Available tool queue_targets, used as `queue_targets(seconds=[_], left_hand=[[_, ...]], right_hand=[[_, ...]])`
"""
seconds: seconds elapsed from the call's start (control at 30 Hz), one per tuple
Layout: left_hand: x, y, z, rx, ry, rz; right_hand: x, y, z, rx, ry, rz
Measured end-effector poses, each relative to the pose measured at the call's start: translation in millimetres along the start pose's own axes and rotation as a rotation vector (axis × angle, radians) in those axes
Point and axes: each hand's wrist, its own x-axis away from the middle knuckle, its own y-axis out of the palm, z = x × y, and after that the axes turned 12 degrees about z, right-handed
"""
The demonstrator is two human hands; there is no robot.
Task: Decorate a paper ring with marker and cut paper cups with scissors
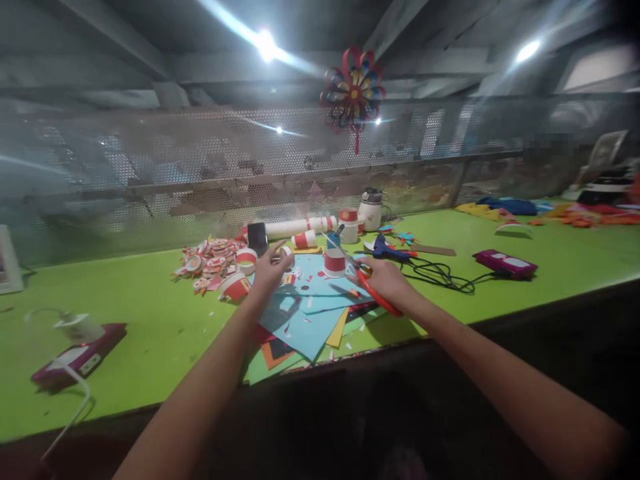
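My right hand [387, 279] is closed around a pair of scissors with red handles [379, 295], the blades pointing left and away from me. Just left of them a red-and-white paper cup [335, 263] stands on light blue paper sheets [300, 308]. My left hand [271, 269] is at the sheets' left side, thumb and index finger spread. A small white round piece [286, 252] shows between those fingers; whether they touch it I cannot tell. Small red and white scraps [289, 279] lie below that hand. More paper cups [235, 287] lie beside my left wrist.
Left of the cups is a pile of red-and-white paper cutouts [213, 260]. Behind stand a phone [257, 238], a long row of stacked cups [295, 228] and a white bottle [371, 210]. Rightward lie a blue glue gun [387, 249], its black cable [440, 275] and a purple power strip [506, 264].
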Motion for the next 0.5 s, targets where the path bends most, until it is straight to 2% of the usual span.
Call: queue_targets(seconds=[0.13, 0.23, 0.33, 0.5], left_hand=[[-5, 1.6, -9, -0.156, 0.154, -0.019], [-6, 0.7, -9, -0.245, 0.222, -0.075], [1, 1.2, -7, -0.341, 0.286, -0.21], [27, 10.0, -3, -0.491, 0.424, -0.511]], right_hand=[[-4, -24, 19, 0.092, 0.068, -0.041], [-5, -33, 38, 0.161, 0.127, -0.097], [-5, -32, 55, 0.215, 0.151, -0.166], [-16, -19, 75, 0.263, 0.167, -0.276]])
